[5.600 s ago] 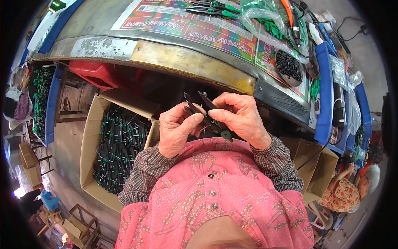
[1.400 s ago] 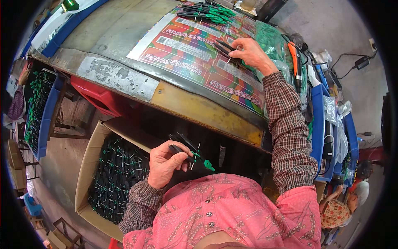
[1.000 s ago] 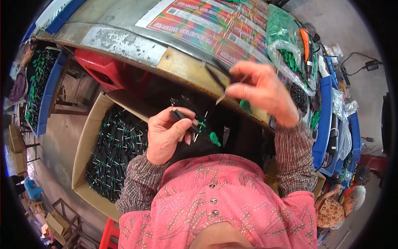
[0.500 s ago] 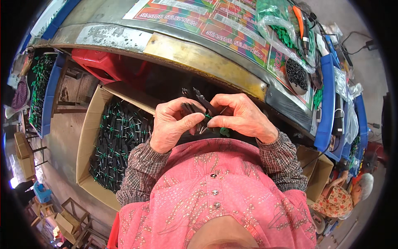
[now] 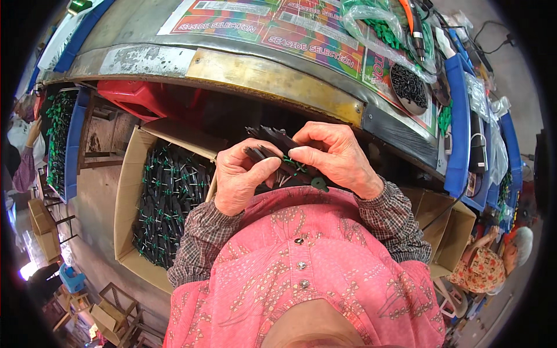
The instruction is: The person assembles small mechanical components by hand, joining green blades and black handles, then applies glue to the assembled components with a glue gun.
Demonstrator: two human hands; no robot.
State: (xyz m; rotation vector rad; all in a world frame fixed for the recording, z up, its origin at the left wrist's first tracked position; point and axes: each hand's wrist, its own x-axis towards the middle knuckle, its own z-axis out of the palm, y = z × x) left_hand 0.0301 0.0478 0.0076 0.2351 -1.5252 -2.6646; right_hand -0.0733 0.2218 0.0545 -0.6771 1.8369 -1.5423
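My left hand [image 5: 241, 180] and my right hand [image 5: 336, 155] meet just below the workbench edge, in front of my chest. Between them they grip a small bundle of black strip-like parts [image 5: 271, 144] with green connectors showing among the fingers. A green tab [image 5: 318, 184] sticks out under my right palm. The thumb of my left hand presses on the black ends, while my right fingers pinch the bundle from the other side. My pink shirt fills the lower part of the view.
The workbench [image 5: 272, 75], with a brass-coloured edge, carries printed sheets, a clear bag of green parts [image 5: 380, 26] and a round dish of black pieces [image 5: 409, 87]. An open cardboard box [image 5: 130, 191] of black-and-green parts stands at my left. A red bin [image 5: 136, 98] sits under the bench. Other people sit at both sides.
My right hand came back from the bench top to my left hand below the bench edge. Both hands now close together on the bundle.
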